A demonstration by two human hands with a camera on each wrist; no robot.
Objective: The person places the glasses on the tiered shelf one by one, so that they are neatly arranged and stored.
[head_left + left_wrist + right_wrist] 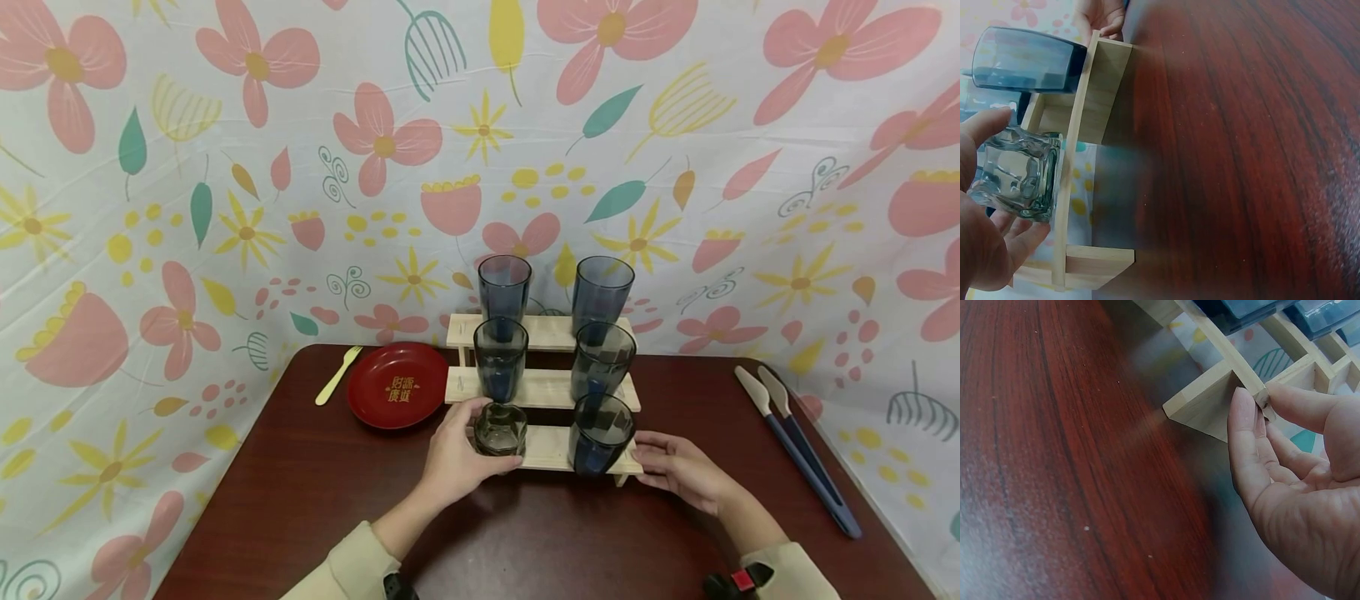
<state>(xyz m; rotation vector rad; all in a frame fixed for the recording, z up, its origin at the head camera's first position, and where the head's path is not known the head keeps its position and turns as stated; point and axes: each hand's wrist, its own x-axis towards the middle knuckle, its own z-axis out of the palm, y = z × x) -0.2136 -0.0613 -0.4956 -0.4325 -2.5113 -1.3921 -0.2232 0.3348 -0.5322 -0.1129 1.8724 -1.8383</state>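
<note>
A three-step wooden rack (547,446) stands on the table with glasses on its steps. On the left of its lowest step is a short, squarish clear glass (500,429), its thick base right at the plank in the left wrist view. My left hand (453,458) holds this glass, thumb on one side and fingers on the other. At the rack's right end, my right hand (686,475) pinches the corner of the lowest plank (1235,359) between thumb and fingers. Beside that hand stands a tall blue-grey glass (600,437), upright on the lowest step.
Two tall tinted glasses stand on the middle step and two more on the top step. Left of the rack lie a red plate (397,357) with gold characters and a yellow fork (337,377). Two blue-handled knives (806,454) lie at the right edge. A floral cloth (285,167) hangs behind.
</note>
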